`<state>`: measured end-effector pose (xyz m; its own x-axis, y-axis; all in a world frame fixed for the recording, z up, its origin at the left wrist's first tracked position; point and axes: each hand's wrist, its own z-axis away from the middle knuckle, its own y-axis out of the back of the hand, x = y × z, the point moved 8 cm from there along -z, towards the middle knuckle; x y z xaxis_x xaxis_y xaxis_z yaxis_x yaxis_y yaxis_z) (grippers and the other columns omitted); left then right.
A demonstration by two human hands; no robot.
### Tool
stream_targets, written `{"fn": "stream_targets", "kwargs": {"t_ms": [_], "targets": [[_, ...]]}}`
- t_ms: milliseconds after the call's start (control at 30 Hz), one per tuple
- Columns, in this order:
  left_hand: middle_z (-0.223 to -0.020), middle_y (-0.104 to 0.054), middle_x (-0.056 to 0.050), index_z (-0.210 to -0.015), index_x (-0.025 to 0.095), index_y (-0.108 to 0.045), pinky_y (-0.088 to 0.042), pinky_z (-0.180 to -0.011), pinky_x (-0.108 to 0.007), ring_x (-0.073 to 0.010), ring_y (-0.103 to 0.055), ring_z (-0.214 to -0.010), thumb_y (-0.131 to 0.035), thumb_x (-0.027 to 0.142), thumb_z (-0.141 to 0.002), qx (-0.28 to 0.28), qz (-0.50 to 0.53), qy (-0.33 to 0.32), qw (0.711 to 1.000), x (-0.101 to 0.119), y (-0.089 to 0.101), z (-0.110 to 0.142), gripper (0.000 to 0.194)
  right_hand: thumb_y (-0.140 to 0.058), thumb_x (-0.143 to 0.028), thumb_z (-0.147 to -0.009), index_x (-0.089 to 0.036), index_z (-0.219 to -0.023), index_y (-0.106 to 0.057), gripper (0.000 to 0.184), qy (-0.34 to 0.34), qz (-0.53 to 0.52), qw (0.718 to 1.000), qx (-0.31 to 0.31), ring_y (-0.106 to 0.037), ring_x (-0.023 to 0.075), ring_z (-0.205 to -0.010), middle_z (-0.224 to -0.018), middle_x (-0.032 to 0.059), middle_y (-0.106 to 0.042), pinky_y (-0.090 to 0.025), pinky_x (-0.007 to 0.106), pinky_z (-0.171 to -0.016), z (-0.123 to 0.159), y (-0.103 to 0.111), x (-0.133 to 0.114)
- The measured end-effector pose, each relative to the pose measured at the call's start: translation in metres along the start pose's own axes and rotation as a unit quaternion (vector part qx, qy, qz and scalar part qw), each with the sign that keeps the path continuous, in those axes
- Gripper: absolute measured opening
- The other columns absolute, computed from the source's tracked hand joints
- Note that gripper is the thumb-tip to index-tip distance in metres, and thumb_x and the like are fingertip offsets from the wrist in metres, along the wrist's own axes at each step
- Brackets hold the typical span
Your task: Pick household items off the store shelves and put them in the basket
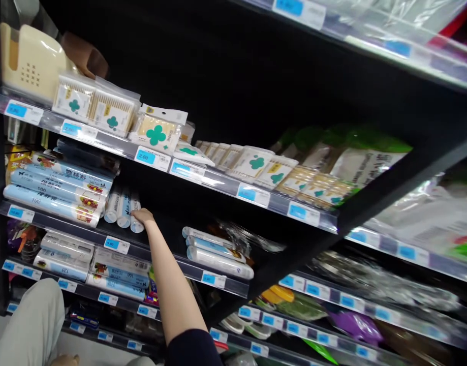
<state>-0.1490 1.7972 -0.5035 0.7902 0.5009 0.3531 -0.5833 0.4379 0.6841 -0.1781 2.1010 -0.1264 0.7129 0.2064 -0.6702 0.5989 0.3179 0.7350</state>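
My right hand (pixel 142 215) reaches up and left to the second shelf, its arm rising from a dark sleeve at the bottom. Its fingers curl over the end of the rightmost of three small white-and-blue rolls (pixel 123 207) that lie side by side. Left of them is a stack of long blue rolls of plastic bags (pixel 54 190). A sliver of skin at the bottom edge beside my light-trousered knee (pixel 31 325) may be my left hand (pixel 64 360); its fingers do not show.
The top shelf (pixel 115 147) carries packs of cotton swabs and toothpicks (pixel 111 112) and a cream plastic holder (pixel 29 61). A brownish hand-like shape (pixel 84 55) sits behind them. More rolls (pixel 218 256) lie further right. Lower shelves hold boxed wrap and bagged goods.
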Motion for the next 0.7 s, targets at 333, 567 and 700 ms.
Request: {"fn": "stream_targets", "kwargs": {"t_ms": [333, 567, 700], "targets": [[-0.126, -0.064, -0.020, -0.132, 0.007, -0.053, -0.045, -0.103, -0.047, -0.0303, -0.059, -0.119, -0.065, 0.017, -0.078, 0.016, 0.011, -0.020, 1.000, 0.009, 0.018, 0.021, 0.056, -0.046, -0.032, -0.094, -0.016, -0.092, -0.059, 0.021, -0.040, -0.118, 0.989, -0.078, -0.061, 0.0133, -0.065, -0.075, 0.0026, -0.065, -0.051, 0.025, -0.059, 0.033, 0.071, 0.064], [-0.125, -0.063, -0.023, -0.132, 0.002, -0.052, -0.045, -0.102, -0.044, -0.0342, -0.058, -0.119, -0.061, 0.020, -0.075, 0.018, 0.015, -0.040, 0.999, 0.023, 0.026, 0.033, 0.061, -0.075, -0.032, -0.057, -0.017, -0.069, -0.068, 0.021, -0.007, -0.002, 0.993, -0.118, -0.062, 0.0197, -0.070, -0.071, 0.0031, -0.068, -0.050, 0.026, -0.061, 0.097, 0.168, 0.092], [-0.125, -0.064, -0.021, -0.132, 0.004, -0.053, -0.044, -0.104, -0.046, -0.0313, -0.059, -0.119, -0.059, 0.018, -0.077, 0.019, 0.010, -0.036, 0.999, 0.023, 0.025, 0.033, 0.057, -0.075, -0.043, -0.056, -0.017, -0.089, -0.076, 0.042, 0.076, 0.156, 0.976, -0.133, -0.065, 0.0315, -0.096, -0.098, 0.0056, -0.074, -0.051, 0.034, -0.086, 0.128, 0.222, 0.082]]}}
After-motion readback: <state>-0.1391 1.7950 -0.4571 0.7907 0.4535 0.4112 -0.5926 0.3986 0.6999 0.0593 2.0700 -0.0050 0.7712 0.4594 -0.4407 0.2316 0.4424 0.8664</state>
